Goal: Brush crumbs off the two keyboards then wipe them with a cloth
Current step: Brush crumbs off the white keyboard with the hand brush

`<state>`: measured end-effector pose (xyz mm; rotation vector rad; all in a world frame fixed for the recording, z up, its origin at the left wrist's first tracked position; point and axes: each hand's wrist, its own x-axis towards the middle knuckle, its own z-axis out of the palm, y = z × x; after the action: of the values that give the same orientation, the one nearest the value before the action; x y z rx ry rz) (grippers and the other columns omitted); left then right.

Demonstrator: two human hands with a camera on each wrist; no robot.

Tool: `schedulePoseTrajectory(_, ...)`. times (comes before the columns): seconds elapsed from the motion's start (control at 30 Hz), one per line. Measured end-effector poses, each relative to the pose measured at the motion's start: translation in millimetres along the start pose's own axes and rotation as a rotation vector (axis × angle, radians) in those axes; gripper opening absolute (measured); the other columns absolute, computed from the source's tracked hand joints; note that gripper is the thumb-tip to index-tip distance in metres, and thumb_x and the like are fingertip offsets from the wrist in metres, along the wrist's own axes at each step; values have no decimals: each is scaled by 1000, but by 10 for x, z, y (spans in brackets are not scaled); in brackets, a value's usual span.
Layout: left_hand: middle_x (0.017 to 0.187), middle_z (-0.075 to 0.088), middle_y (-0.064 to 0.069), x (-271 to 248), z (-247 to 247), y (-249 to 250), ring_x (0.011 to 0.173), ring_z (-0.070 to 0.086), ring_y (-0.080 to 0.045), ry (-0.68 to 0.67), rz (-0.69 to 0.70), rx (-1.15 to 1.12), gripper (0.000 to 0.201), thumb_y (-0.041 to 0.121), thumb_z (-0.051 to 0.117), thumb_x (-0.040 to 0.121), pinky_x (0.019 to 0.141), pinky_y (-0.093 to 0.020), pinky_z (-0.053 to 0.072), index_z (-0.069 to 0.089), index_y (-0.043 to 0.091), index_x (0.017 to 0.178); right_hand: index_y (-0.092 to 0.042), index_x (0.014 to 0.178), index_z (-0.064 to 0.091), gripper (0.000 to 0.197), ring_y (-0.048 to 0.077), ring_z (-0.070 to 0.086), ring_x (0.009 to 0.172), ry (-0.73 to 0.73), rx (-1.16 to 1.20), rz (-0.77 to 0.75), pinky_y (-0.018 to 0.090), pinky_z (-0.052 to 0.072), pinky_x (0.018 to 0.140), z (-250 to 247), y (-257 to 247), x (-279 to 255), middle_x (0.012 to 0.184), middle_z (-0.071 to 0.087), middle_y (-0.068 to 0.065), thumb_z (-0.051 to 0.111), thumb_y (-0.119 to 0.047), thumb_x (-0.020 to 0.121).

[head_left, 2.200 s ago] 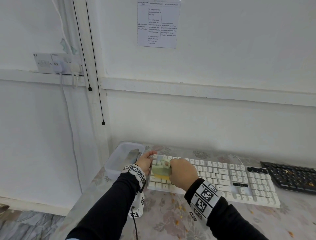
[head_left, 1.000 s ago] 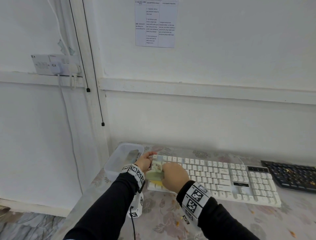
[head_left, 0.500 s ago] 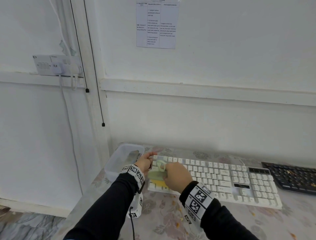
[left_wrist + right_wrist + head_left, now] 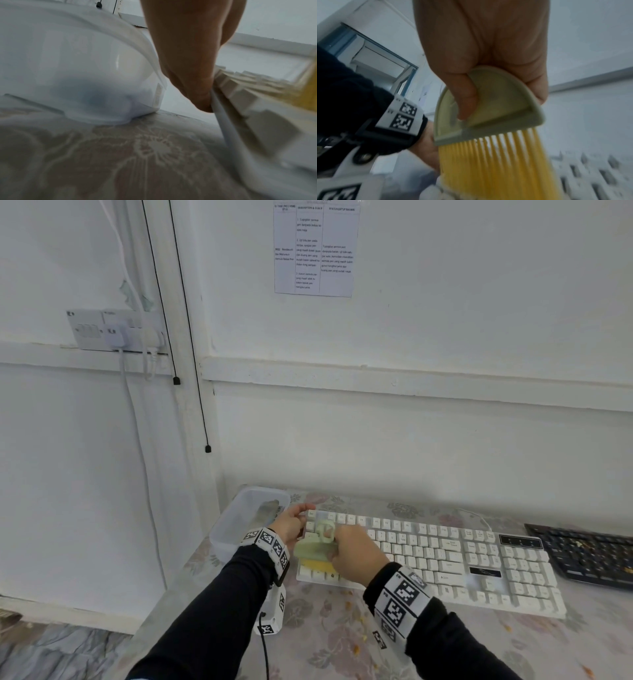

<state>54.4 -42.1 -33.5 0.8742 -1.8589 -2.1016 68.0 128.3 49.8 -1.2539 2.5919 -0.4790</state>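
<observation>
A white keyboard (image 4: 445,556) lies across the table, its left end seen close in the left wrist view (image 4: 257,108). My left hand (image 4: 291,525) grips that left end, thumb on the top corner. My right hand (image 4: 352,553) holds a pale green brush (image 4: 315,547) with yellow bristles (image 4: 496,162) that rest on the leftmost keys. In the right wrist view my thumb and fingers wrap the brush's handle (image 4: 488,101). A black keyboard (image 4: 589,553) with crumbs on it lies at the far right, cut off by the frame edge.
A clear plastic tub (image 4: 246,518) with something grey inside stands at the table's back left corner, just left of my left hand. Crumbs (image 4: 349,607) dot the floral tablecloth in front of the white keyboard. The wall rises right behind the table.
The brush has stroked back and forth a little over the left keys, shifting left then slightly back. My left hand has kept its grip on the keyboard's end.
</observation>
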Motion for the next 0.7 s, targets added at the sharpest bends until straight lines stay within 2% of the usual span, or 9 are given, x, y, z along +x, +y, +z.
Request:
schedulePoseTrajectory(0.13,72,52,-8,-5,-59,63,44,55,-8,-56,-1,25,32,-14,30,94,44,-17,46,51,10,100,-19,63,40,32,16,42,81,-14,64,-13,18,30,53,108,-65,40,69,37,-5,45,-6,92)
schedulePoseTrajectory(0.2,72,56,-6,-19,-76,87,49,57,-10,-80,-17,17,35,-17,32,92,47,-18,46,52,11,100,-11,79,54,15,16,45,73,26,133,3,11,29,50,79,-24,54,74,41,-3,48,-8,92)
schedulePoseTrajectory(0.27,68,61,-6,-19,-68,56,48,60,-12,-68,-4,-6,38,-21,32,90,42,-19,47,53,11,91,-12,84,54,11,13,46,65,74,129,12,15,33,50,-7,28,37,75,43,-3,47,-9,93)
schedulePoseTrajectory(0.33,69,60,-9,-32,-40,14,52,57,-19,-26,19,-24,38,-16,30,93,39,-21,45,54,13,88,-14,86,53,12,17,46,68,74,78,15,21,36,55,-85,83,20,80,48,2,45,-9,93)
schedulePoseTrajectory(0.4,71,60,-9,-37,1,-7,51,53,-18,-6,15,7,35,-7,29,98,41,-21,42,55,15,89,-12,96,55,13,19,50,71,37,-7,15,21,40,55,-108,88,-13,88,55,6,44,-9,93)
schedulePoseTrajectory(0.47,74,57,-10,-35,16,18,43,56,-14,-6,3,-4,36,-8,26,98,38,-20,43,54,14,91,-6,109,59,22,21,58,83,3,14,2,23,48,66,-40,95,7,97,59,8,45,-7,92)
schedulePoseTrajectory(0.6,61,60,-6,-43,-29,78,34,55,-6,-31,-21,10,37,-14,28,95,37,-16,44,53,14,91,-4,106,59,20,24,53,90,-20,47,-40,26,43,66,60,-14,9,99,54,12,45,-8,93)
schedulePoseTrajectory(0.67,54,64,2,-52,-46,81,41,58,-5,-56,-20,28,37,-13,32,94,41,-16,46,54,17,89,0,111,59,23,28,58,97,17,132,-19,31,47,77,36,-10,13,108,59,17,47,-9,93)
schedulePoseTrajectory(0.7,60,66,1,-50,-56,69,48,59,-9,-54,-15,30,37,-12,33,94,43,-17,47,54,17,89,-2,107,59,20,27,57,93,43,135,-11,30,46,75,1,7,10,106,59,17,47,-9,93)
